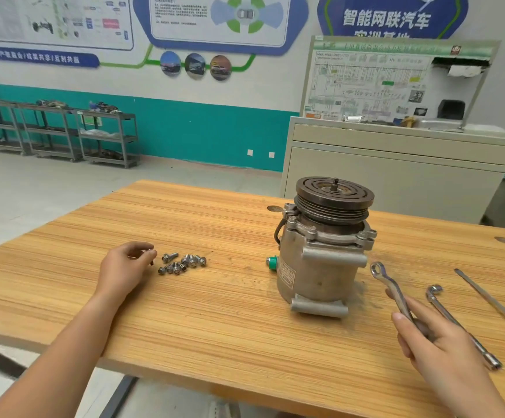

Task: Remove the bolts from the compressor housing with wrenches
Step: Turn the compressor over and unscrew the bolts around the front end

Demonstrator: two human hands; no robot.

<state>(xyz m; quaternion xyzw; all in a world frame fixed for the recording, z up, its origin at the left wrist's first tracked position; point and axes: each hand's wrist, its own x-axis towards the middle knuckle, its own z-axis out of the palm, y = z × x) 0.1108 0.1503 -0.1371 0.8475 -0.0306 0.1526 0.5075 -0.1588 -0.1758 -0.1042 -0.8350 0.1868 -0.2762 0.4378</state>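
1. The left hand's fingers (142,247) are curled and pinch a small bolt (151,262). Only its dark shank shows below the fingertips.
2. The left hand (124,265) hovers low over the table (215,321), left of centre, and its forearm reaches in from the near left corner.
3. Just right of those fingers a pile of loose bolts (182,263) lies on the wood. The bolts are close together, some touching.
4. The right hand's fingers (403,322) are closed round the shank of a wrench (391,289), with the thumb on its left side.
5. The right hand (438,348) is at the near right. The wrench points up and to the far left, and its ring end is just beside the compressor (320,260) without touching it.
6. The compressor stands upright right of centre on the table, with its pulley (334,197) on top and a green plug (272,263) on its left side.
7. Right of the hand an L-wrench (456,322) lies flat on the table.
8. Farther right lies a screwdriver (486,300), with its yellow handle at the frame's edge.
9. Beyond the table a grey cabinet (396,176) stands far right, and metal racks (64,131) line the far left wall.
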